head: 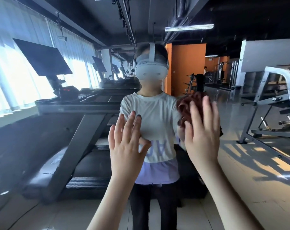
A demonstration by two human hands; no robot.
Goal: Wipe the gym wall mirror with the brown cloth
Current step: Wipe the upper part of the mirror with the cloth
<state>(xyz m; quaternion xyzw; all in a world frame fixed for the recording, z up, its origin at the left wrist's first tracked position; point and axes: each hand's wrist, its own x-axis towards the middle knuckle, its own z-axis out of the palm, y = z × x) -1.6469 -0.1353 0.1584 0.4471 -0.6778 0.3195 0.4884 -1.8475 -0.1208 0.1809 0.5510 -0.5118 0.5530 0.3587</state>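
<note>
Our right hand (202, 130) pressed the brown cloth (187, 105) against the mirror (74, 80) with straight fingers, left hand (126, 138) spread flat on it (wiping looked underway, most surface apparently undone).

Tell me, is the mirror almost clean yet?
Wiping is under way: the right hand presses the brown cloth against the mirror, while the left hand rests open on it. No clean or dirty patches show, so how much is done or left is unclear.

My reflection shows a white headset (149, 70) with a top strap, a white short-sleeved T-shirt (151, 120) with pale lilac lettering, a lavender layer (157, 171) beneath, and black trousers (154, 205).
</note>
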